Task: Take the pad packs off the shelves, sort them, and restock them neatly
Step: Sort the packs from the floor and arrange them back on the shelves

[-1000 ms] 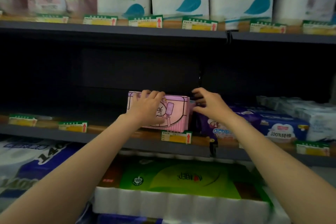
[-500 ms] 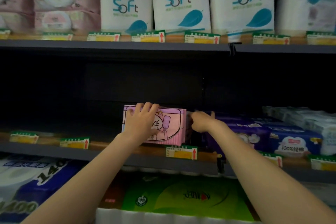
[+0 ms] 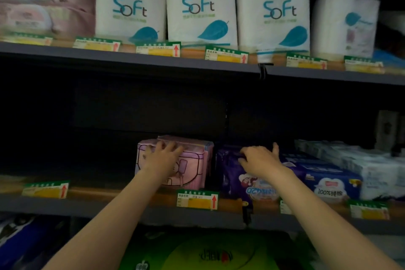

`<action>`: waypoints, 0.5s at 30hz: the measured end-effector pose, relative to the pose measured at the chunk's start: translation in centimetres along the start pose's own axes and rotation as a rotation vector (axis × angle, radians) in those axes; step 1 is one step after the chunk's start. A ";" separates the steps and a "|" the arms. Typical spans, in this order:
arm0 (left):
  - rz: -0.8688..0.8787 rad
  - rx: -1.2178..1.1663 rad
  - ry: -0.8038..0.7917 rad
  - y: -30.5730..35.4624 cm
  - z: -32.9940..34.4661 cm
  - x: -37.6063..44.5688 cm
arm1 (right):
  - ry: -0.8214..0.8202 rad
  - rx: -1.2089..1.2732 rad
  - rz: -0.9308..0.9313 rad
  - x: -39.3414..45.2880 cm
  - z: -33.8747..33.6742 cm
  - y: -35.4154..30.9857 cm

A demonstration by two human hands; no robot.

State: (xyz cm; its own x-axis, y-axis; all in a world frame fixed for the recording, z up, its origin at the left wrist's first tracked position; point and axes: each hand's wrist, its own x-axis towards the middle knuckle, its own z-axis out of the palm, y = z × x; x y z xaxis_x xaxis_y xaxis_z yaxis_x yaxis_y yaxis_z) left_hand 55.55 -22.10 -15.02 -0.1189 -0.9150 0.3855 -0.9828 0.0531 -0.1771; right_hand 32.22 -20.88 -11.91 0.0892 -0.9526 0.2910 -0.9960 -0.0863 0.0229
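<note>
A pink pad pack point(image 3: 192, 166) stands upright on the middle shelf point(image 3: 114, 201), with another pink pack just behind it. My left hand point(image 3: 163, 158) lies flat against its front face, fingers spread over the top edge. Right beside it stands a purple pad pack point(image 3: 232, 173). My right hand point(image 3: 259, 159) grips the top of that purple pack, fingers curled over it, thumb raised. More blue and purple packs point(image 3: 324, 180) lie to the right of it.
White "Soft" tissue packs point(image 3: 199, 9) and pink packs point(image 3: 41, 2) fill the top shelf. Pale wrapped packs point(image 3: 370, 166) sit at the far right of the middle shelf. The middle shelf's left part is dark. Green and blue packs point(image 3: 208, 252) sit below.
My right hand has moved from the gap between the pink and purple packs onto the top of the purple pack. My left hand stays on the pink pack. The view has tilted up.
</note>
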 end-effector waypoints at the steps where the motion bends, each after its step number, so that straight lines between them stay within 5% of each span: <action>1: 0.000 0.014 0.000 0.4 0.1 0.5 | -0.038 0.016 -0.001 -0.3 -0.1 0.2; 5: -0.042 -0.011 0.009 2.7 0.9 2.4 | -0.261 -0.118 -0.078 -0.8 0.2 -0.3; 15: -0.137 -0.045 0.100 5.8 2.9 5.2 | -0.225 -0.170 -0.088 1.5 1.2 -0.7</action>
State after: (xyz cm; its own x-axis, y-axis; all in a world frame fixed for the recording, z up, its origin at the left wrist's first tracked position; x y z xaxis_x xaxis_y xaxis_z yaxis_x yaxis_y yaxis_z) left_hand 49.67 -27.72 -16.64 0.0057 -0.8708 0.4915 -0.9958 -0.0500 -0.0771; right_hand 33.06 -22.62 -12.61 0.1550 -0.9860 0.0619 -0.9690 -0.1395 0.2037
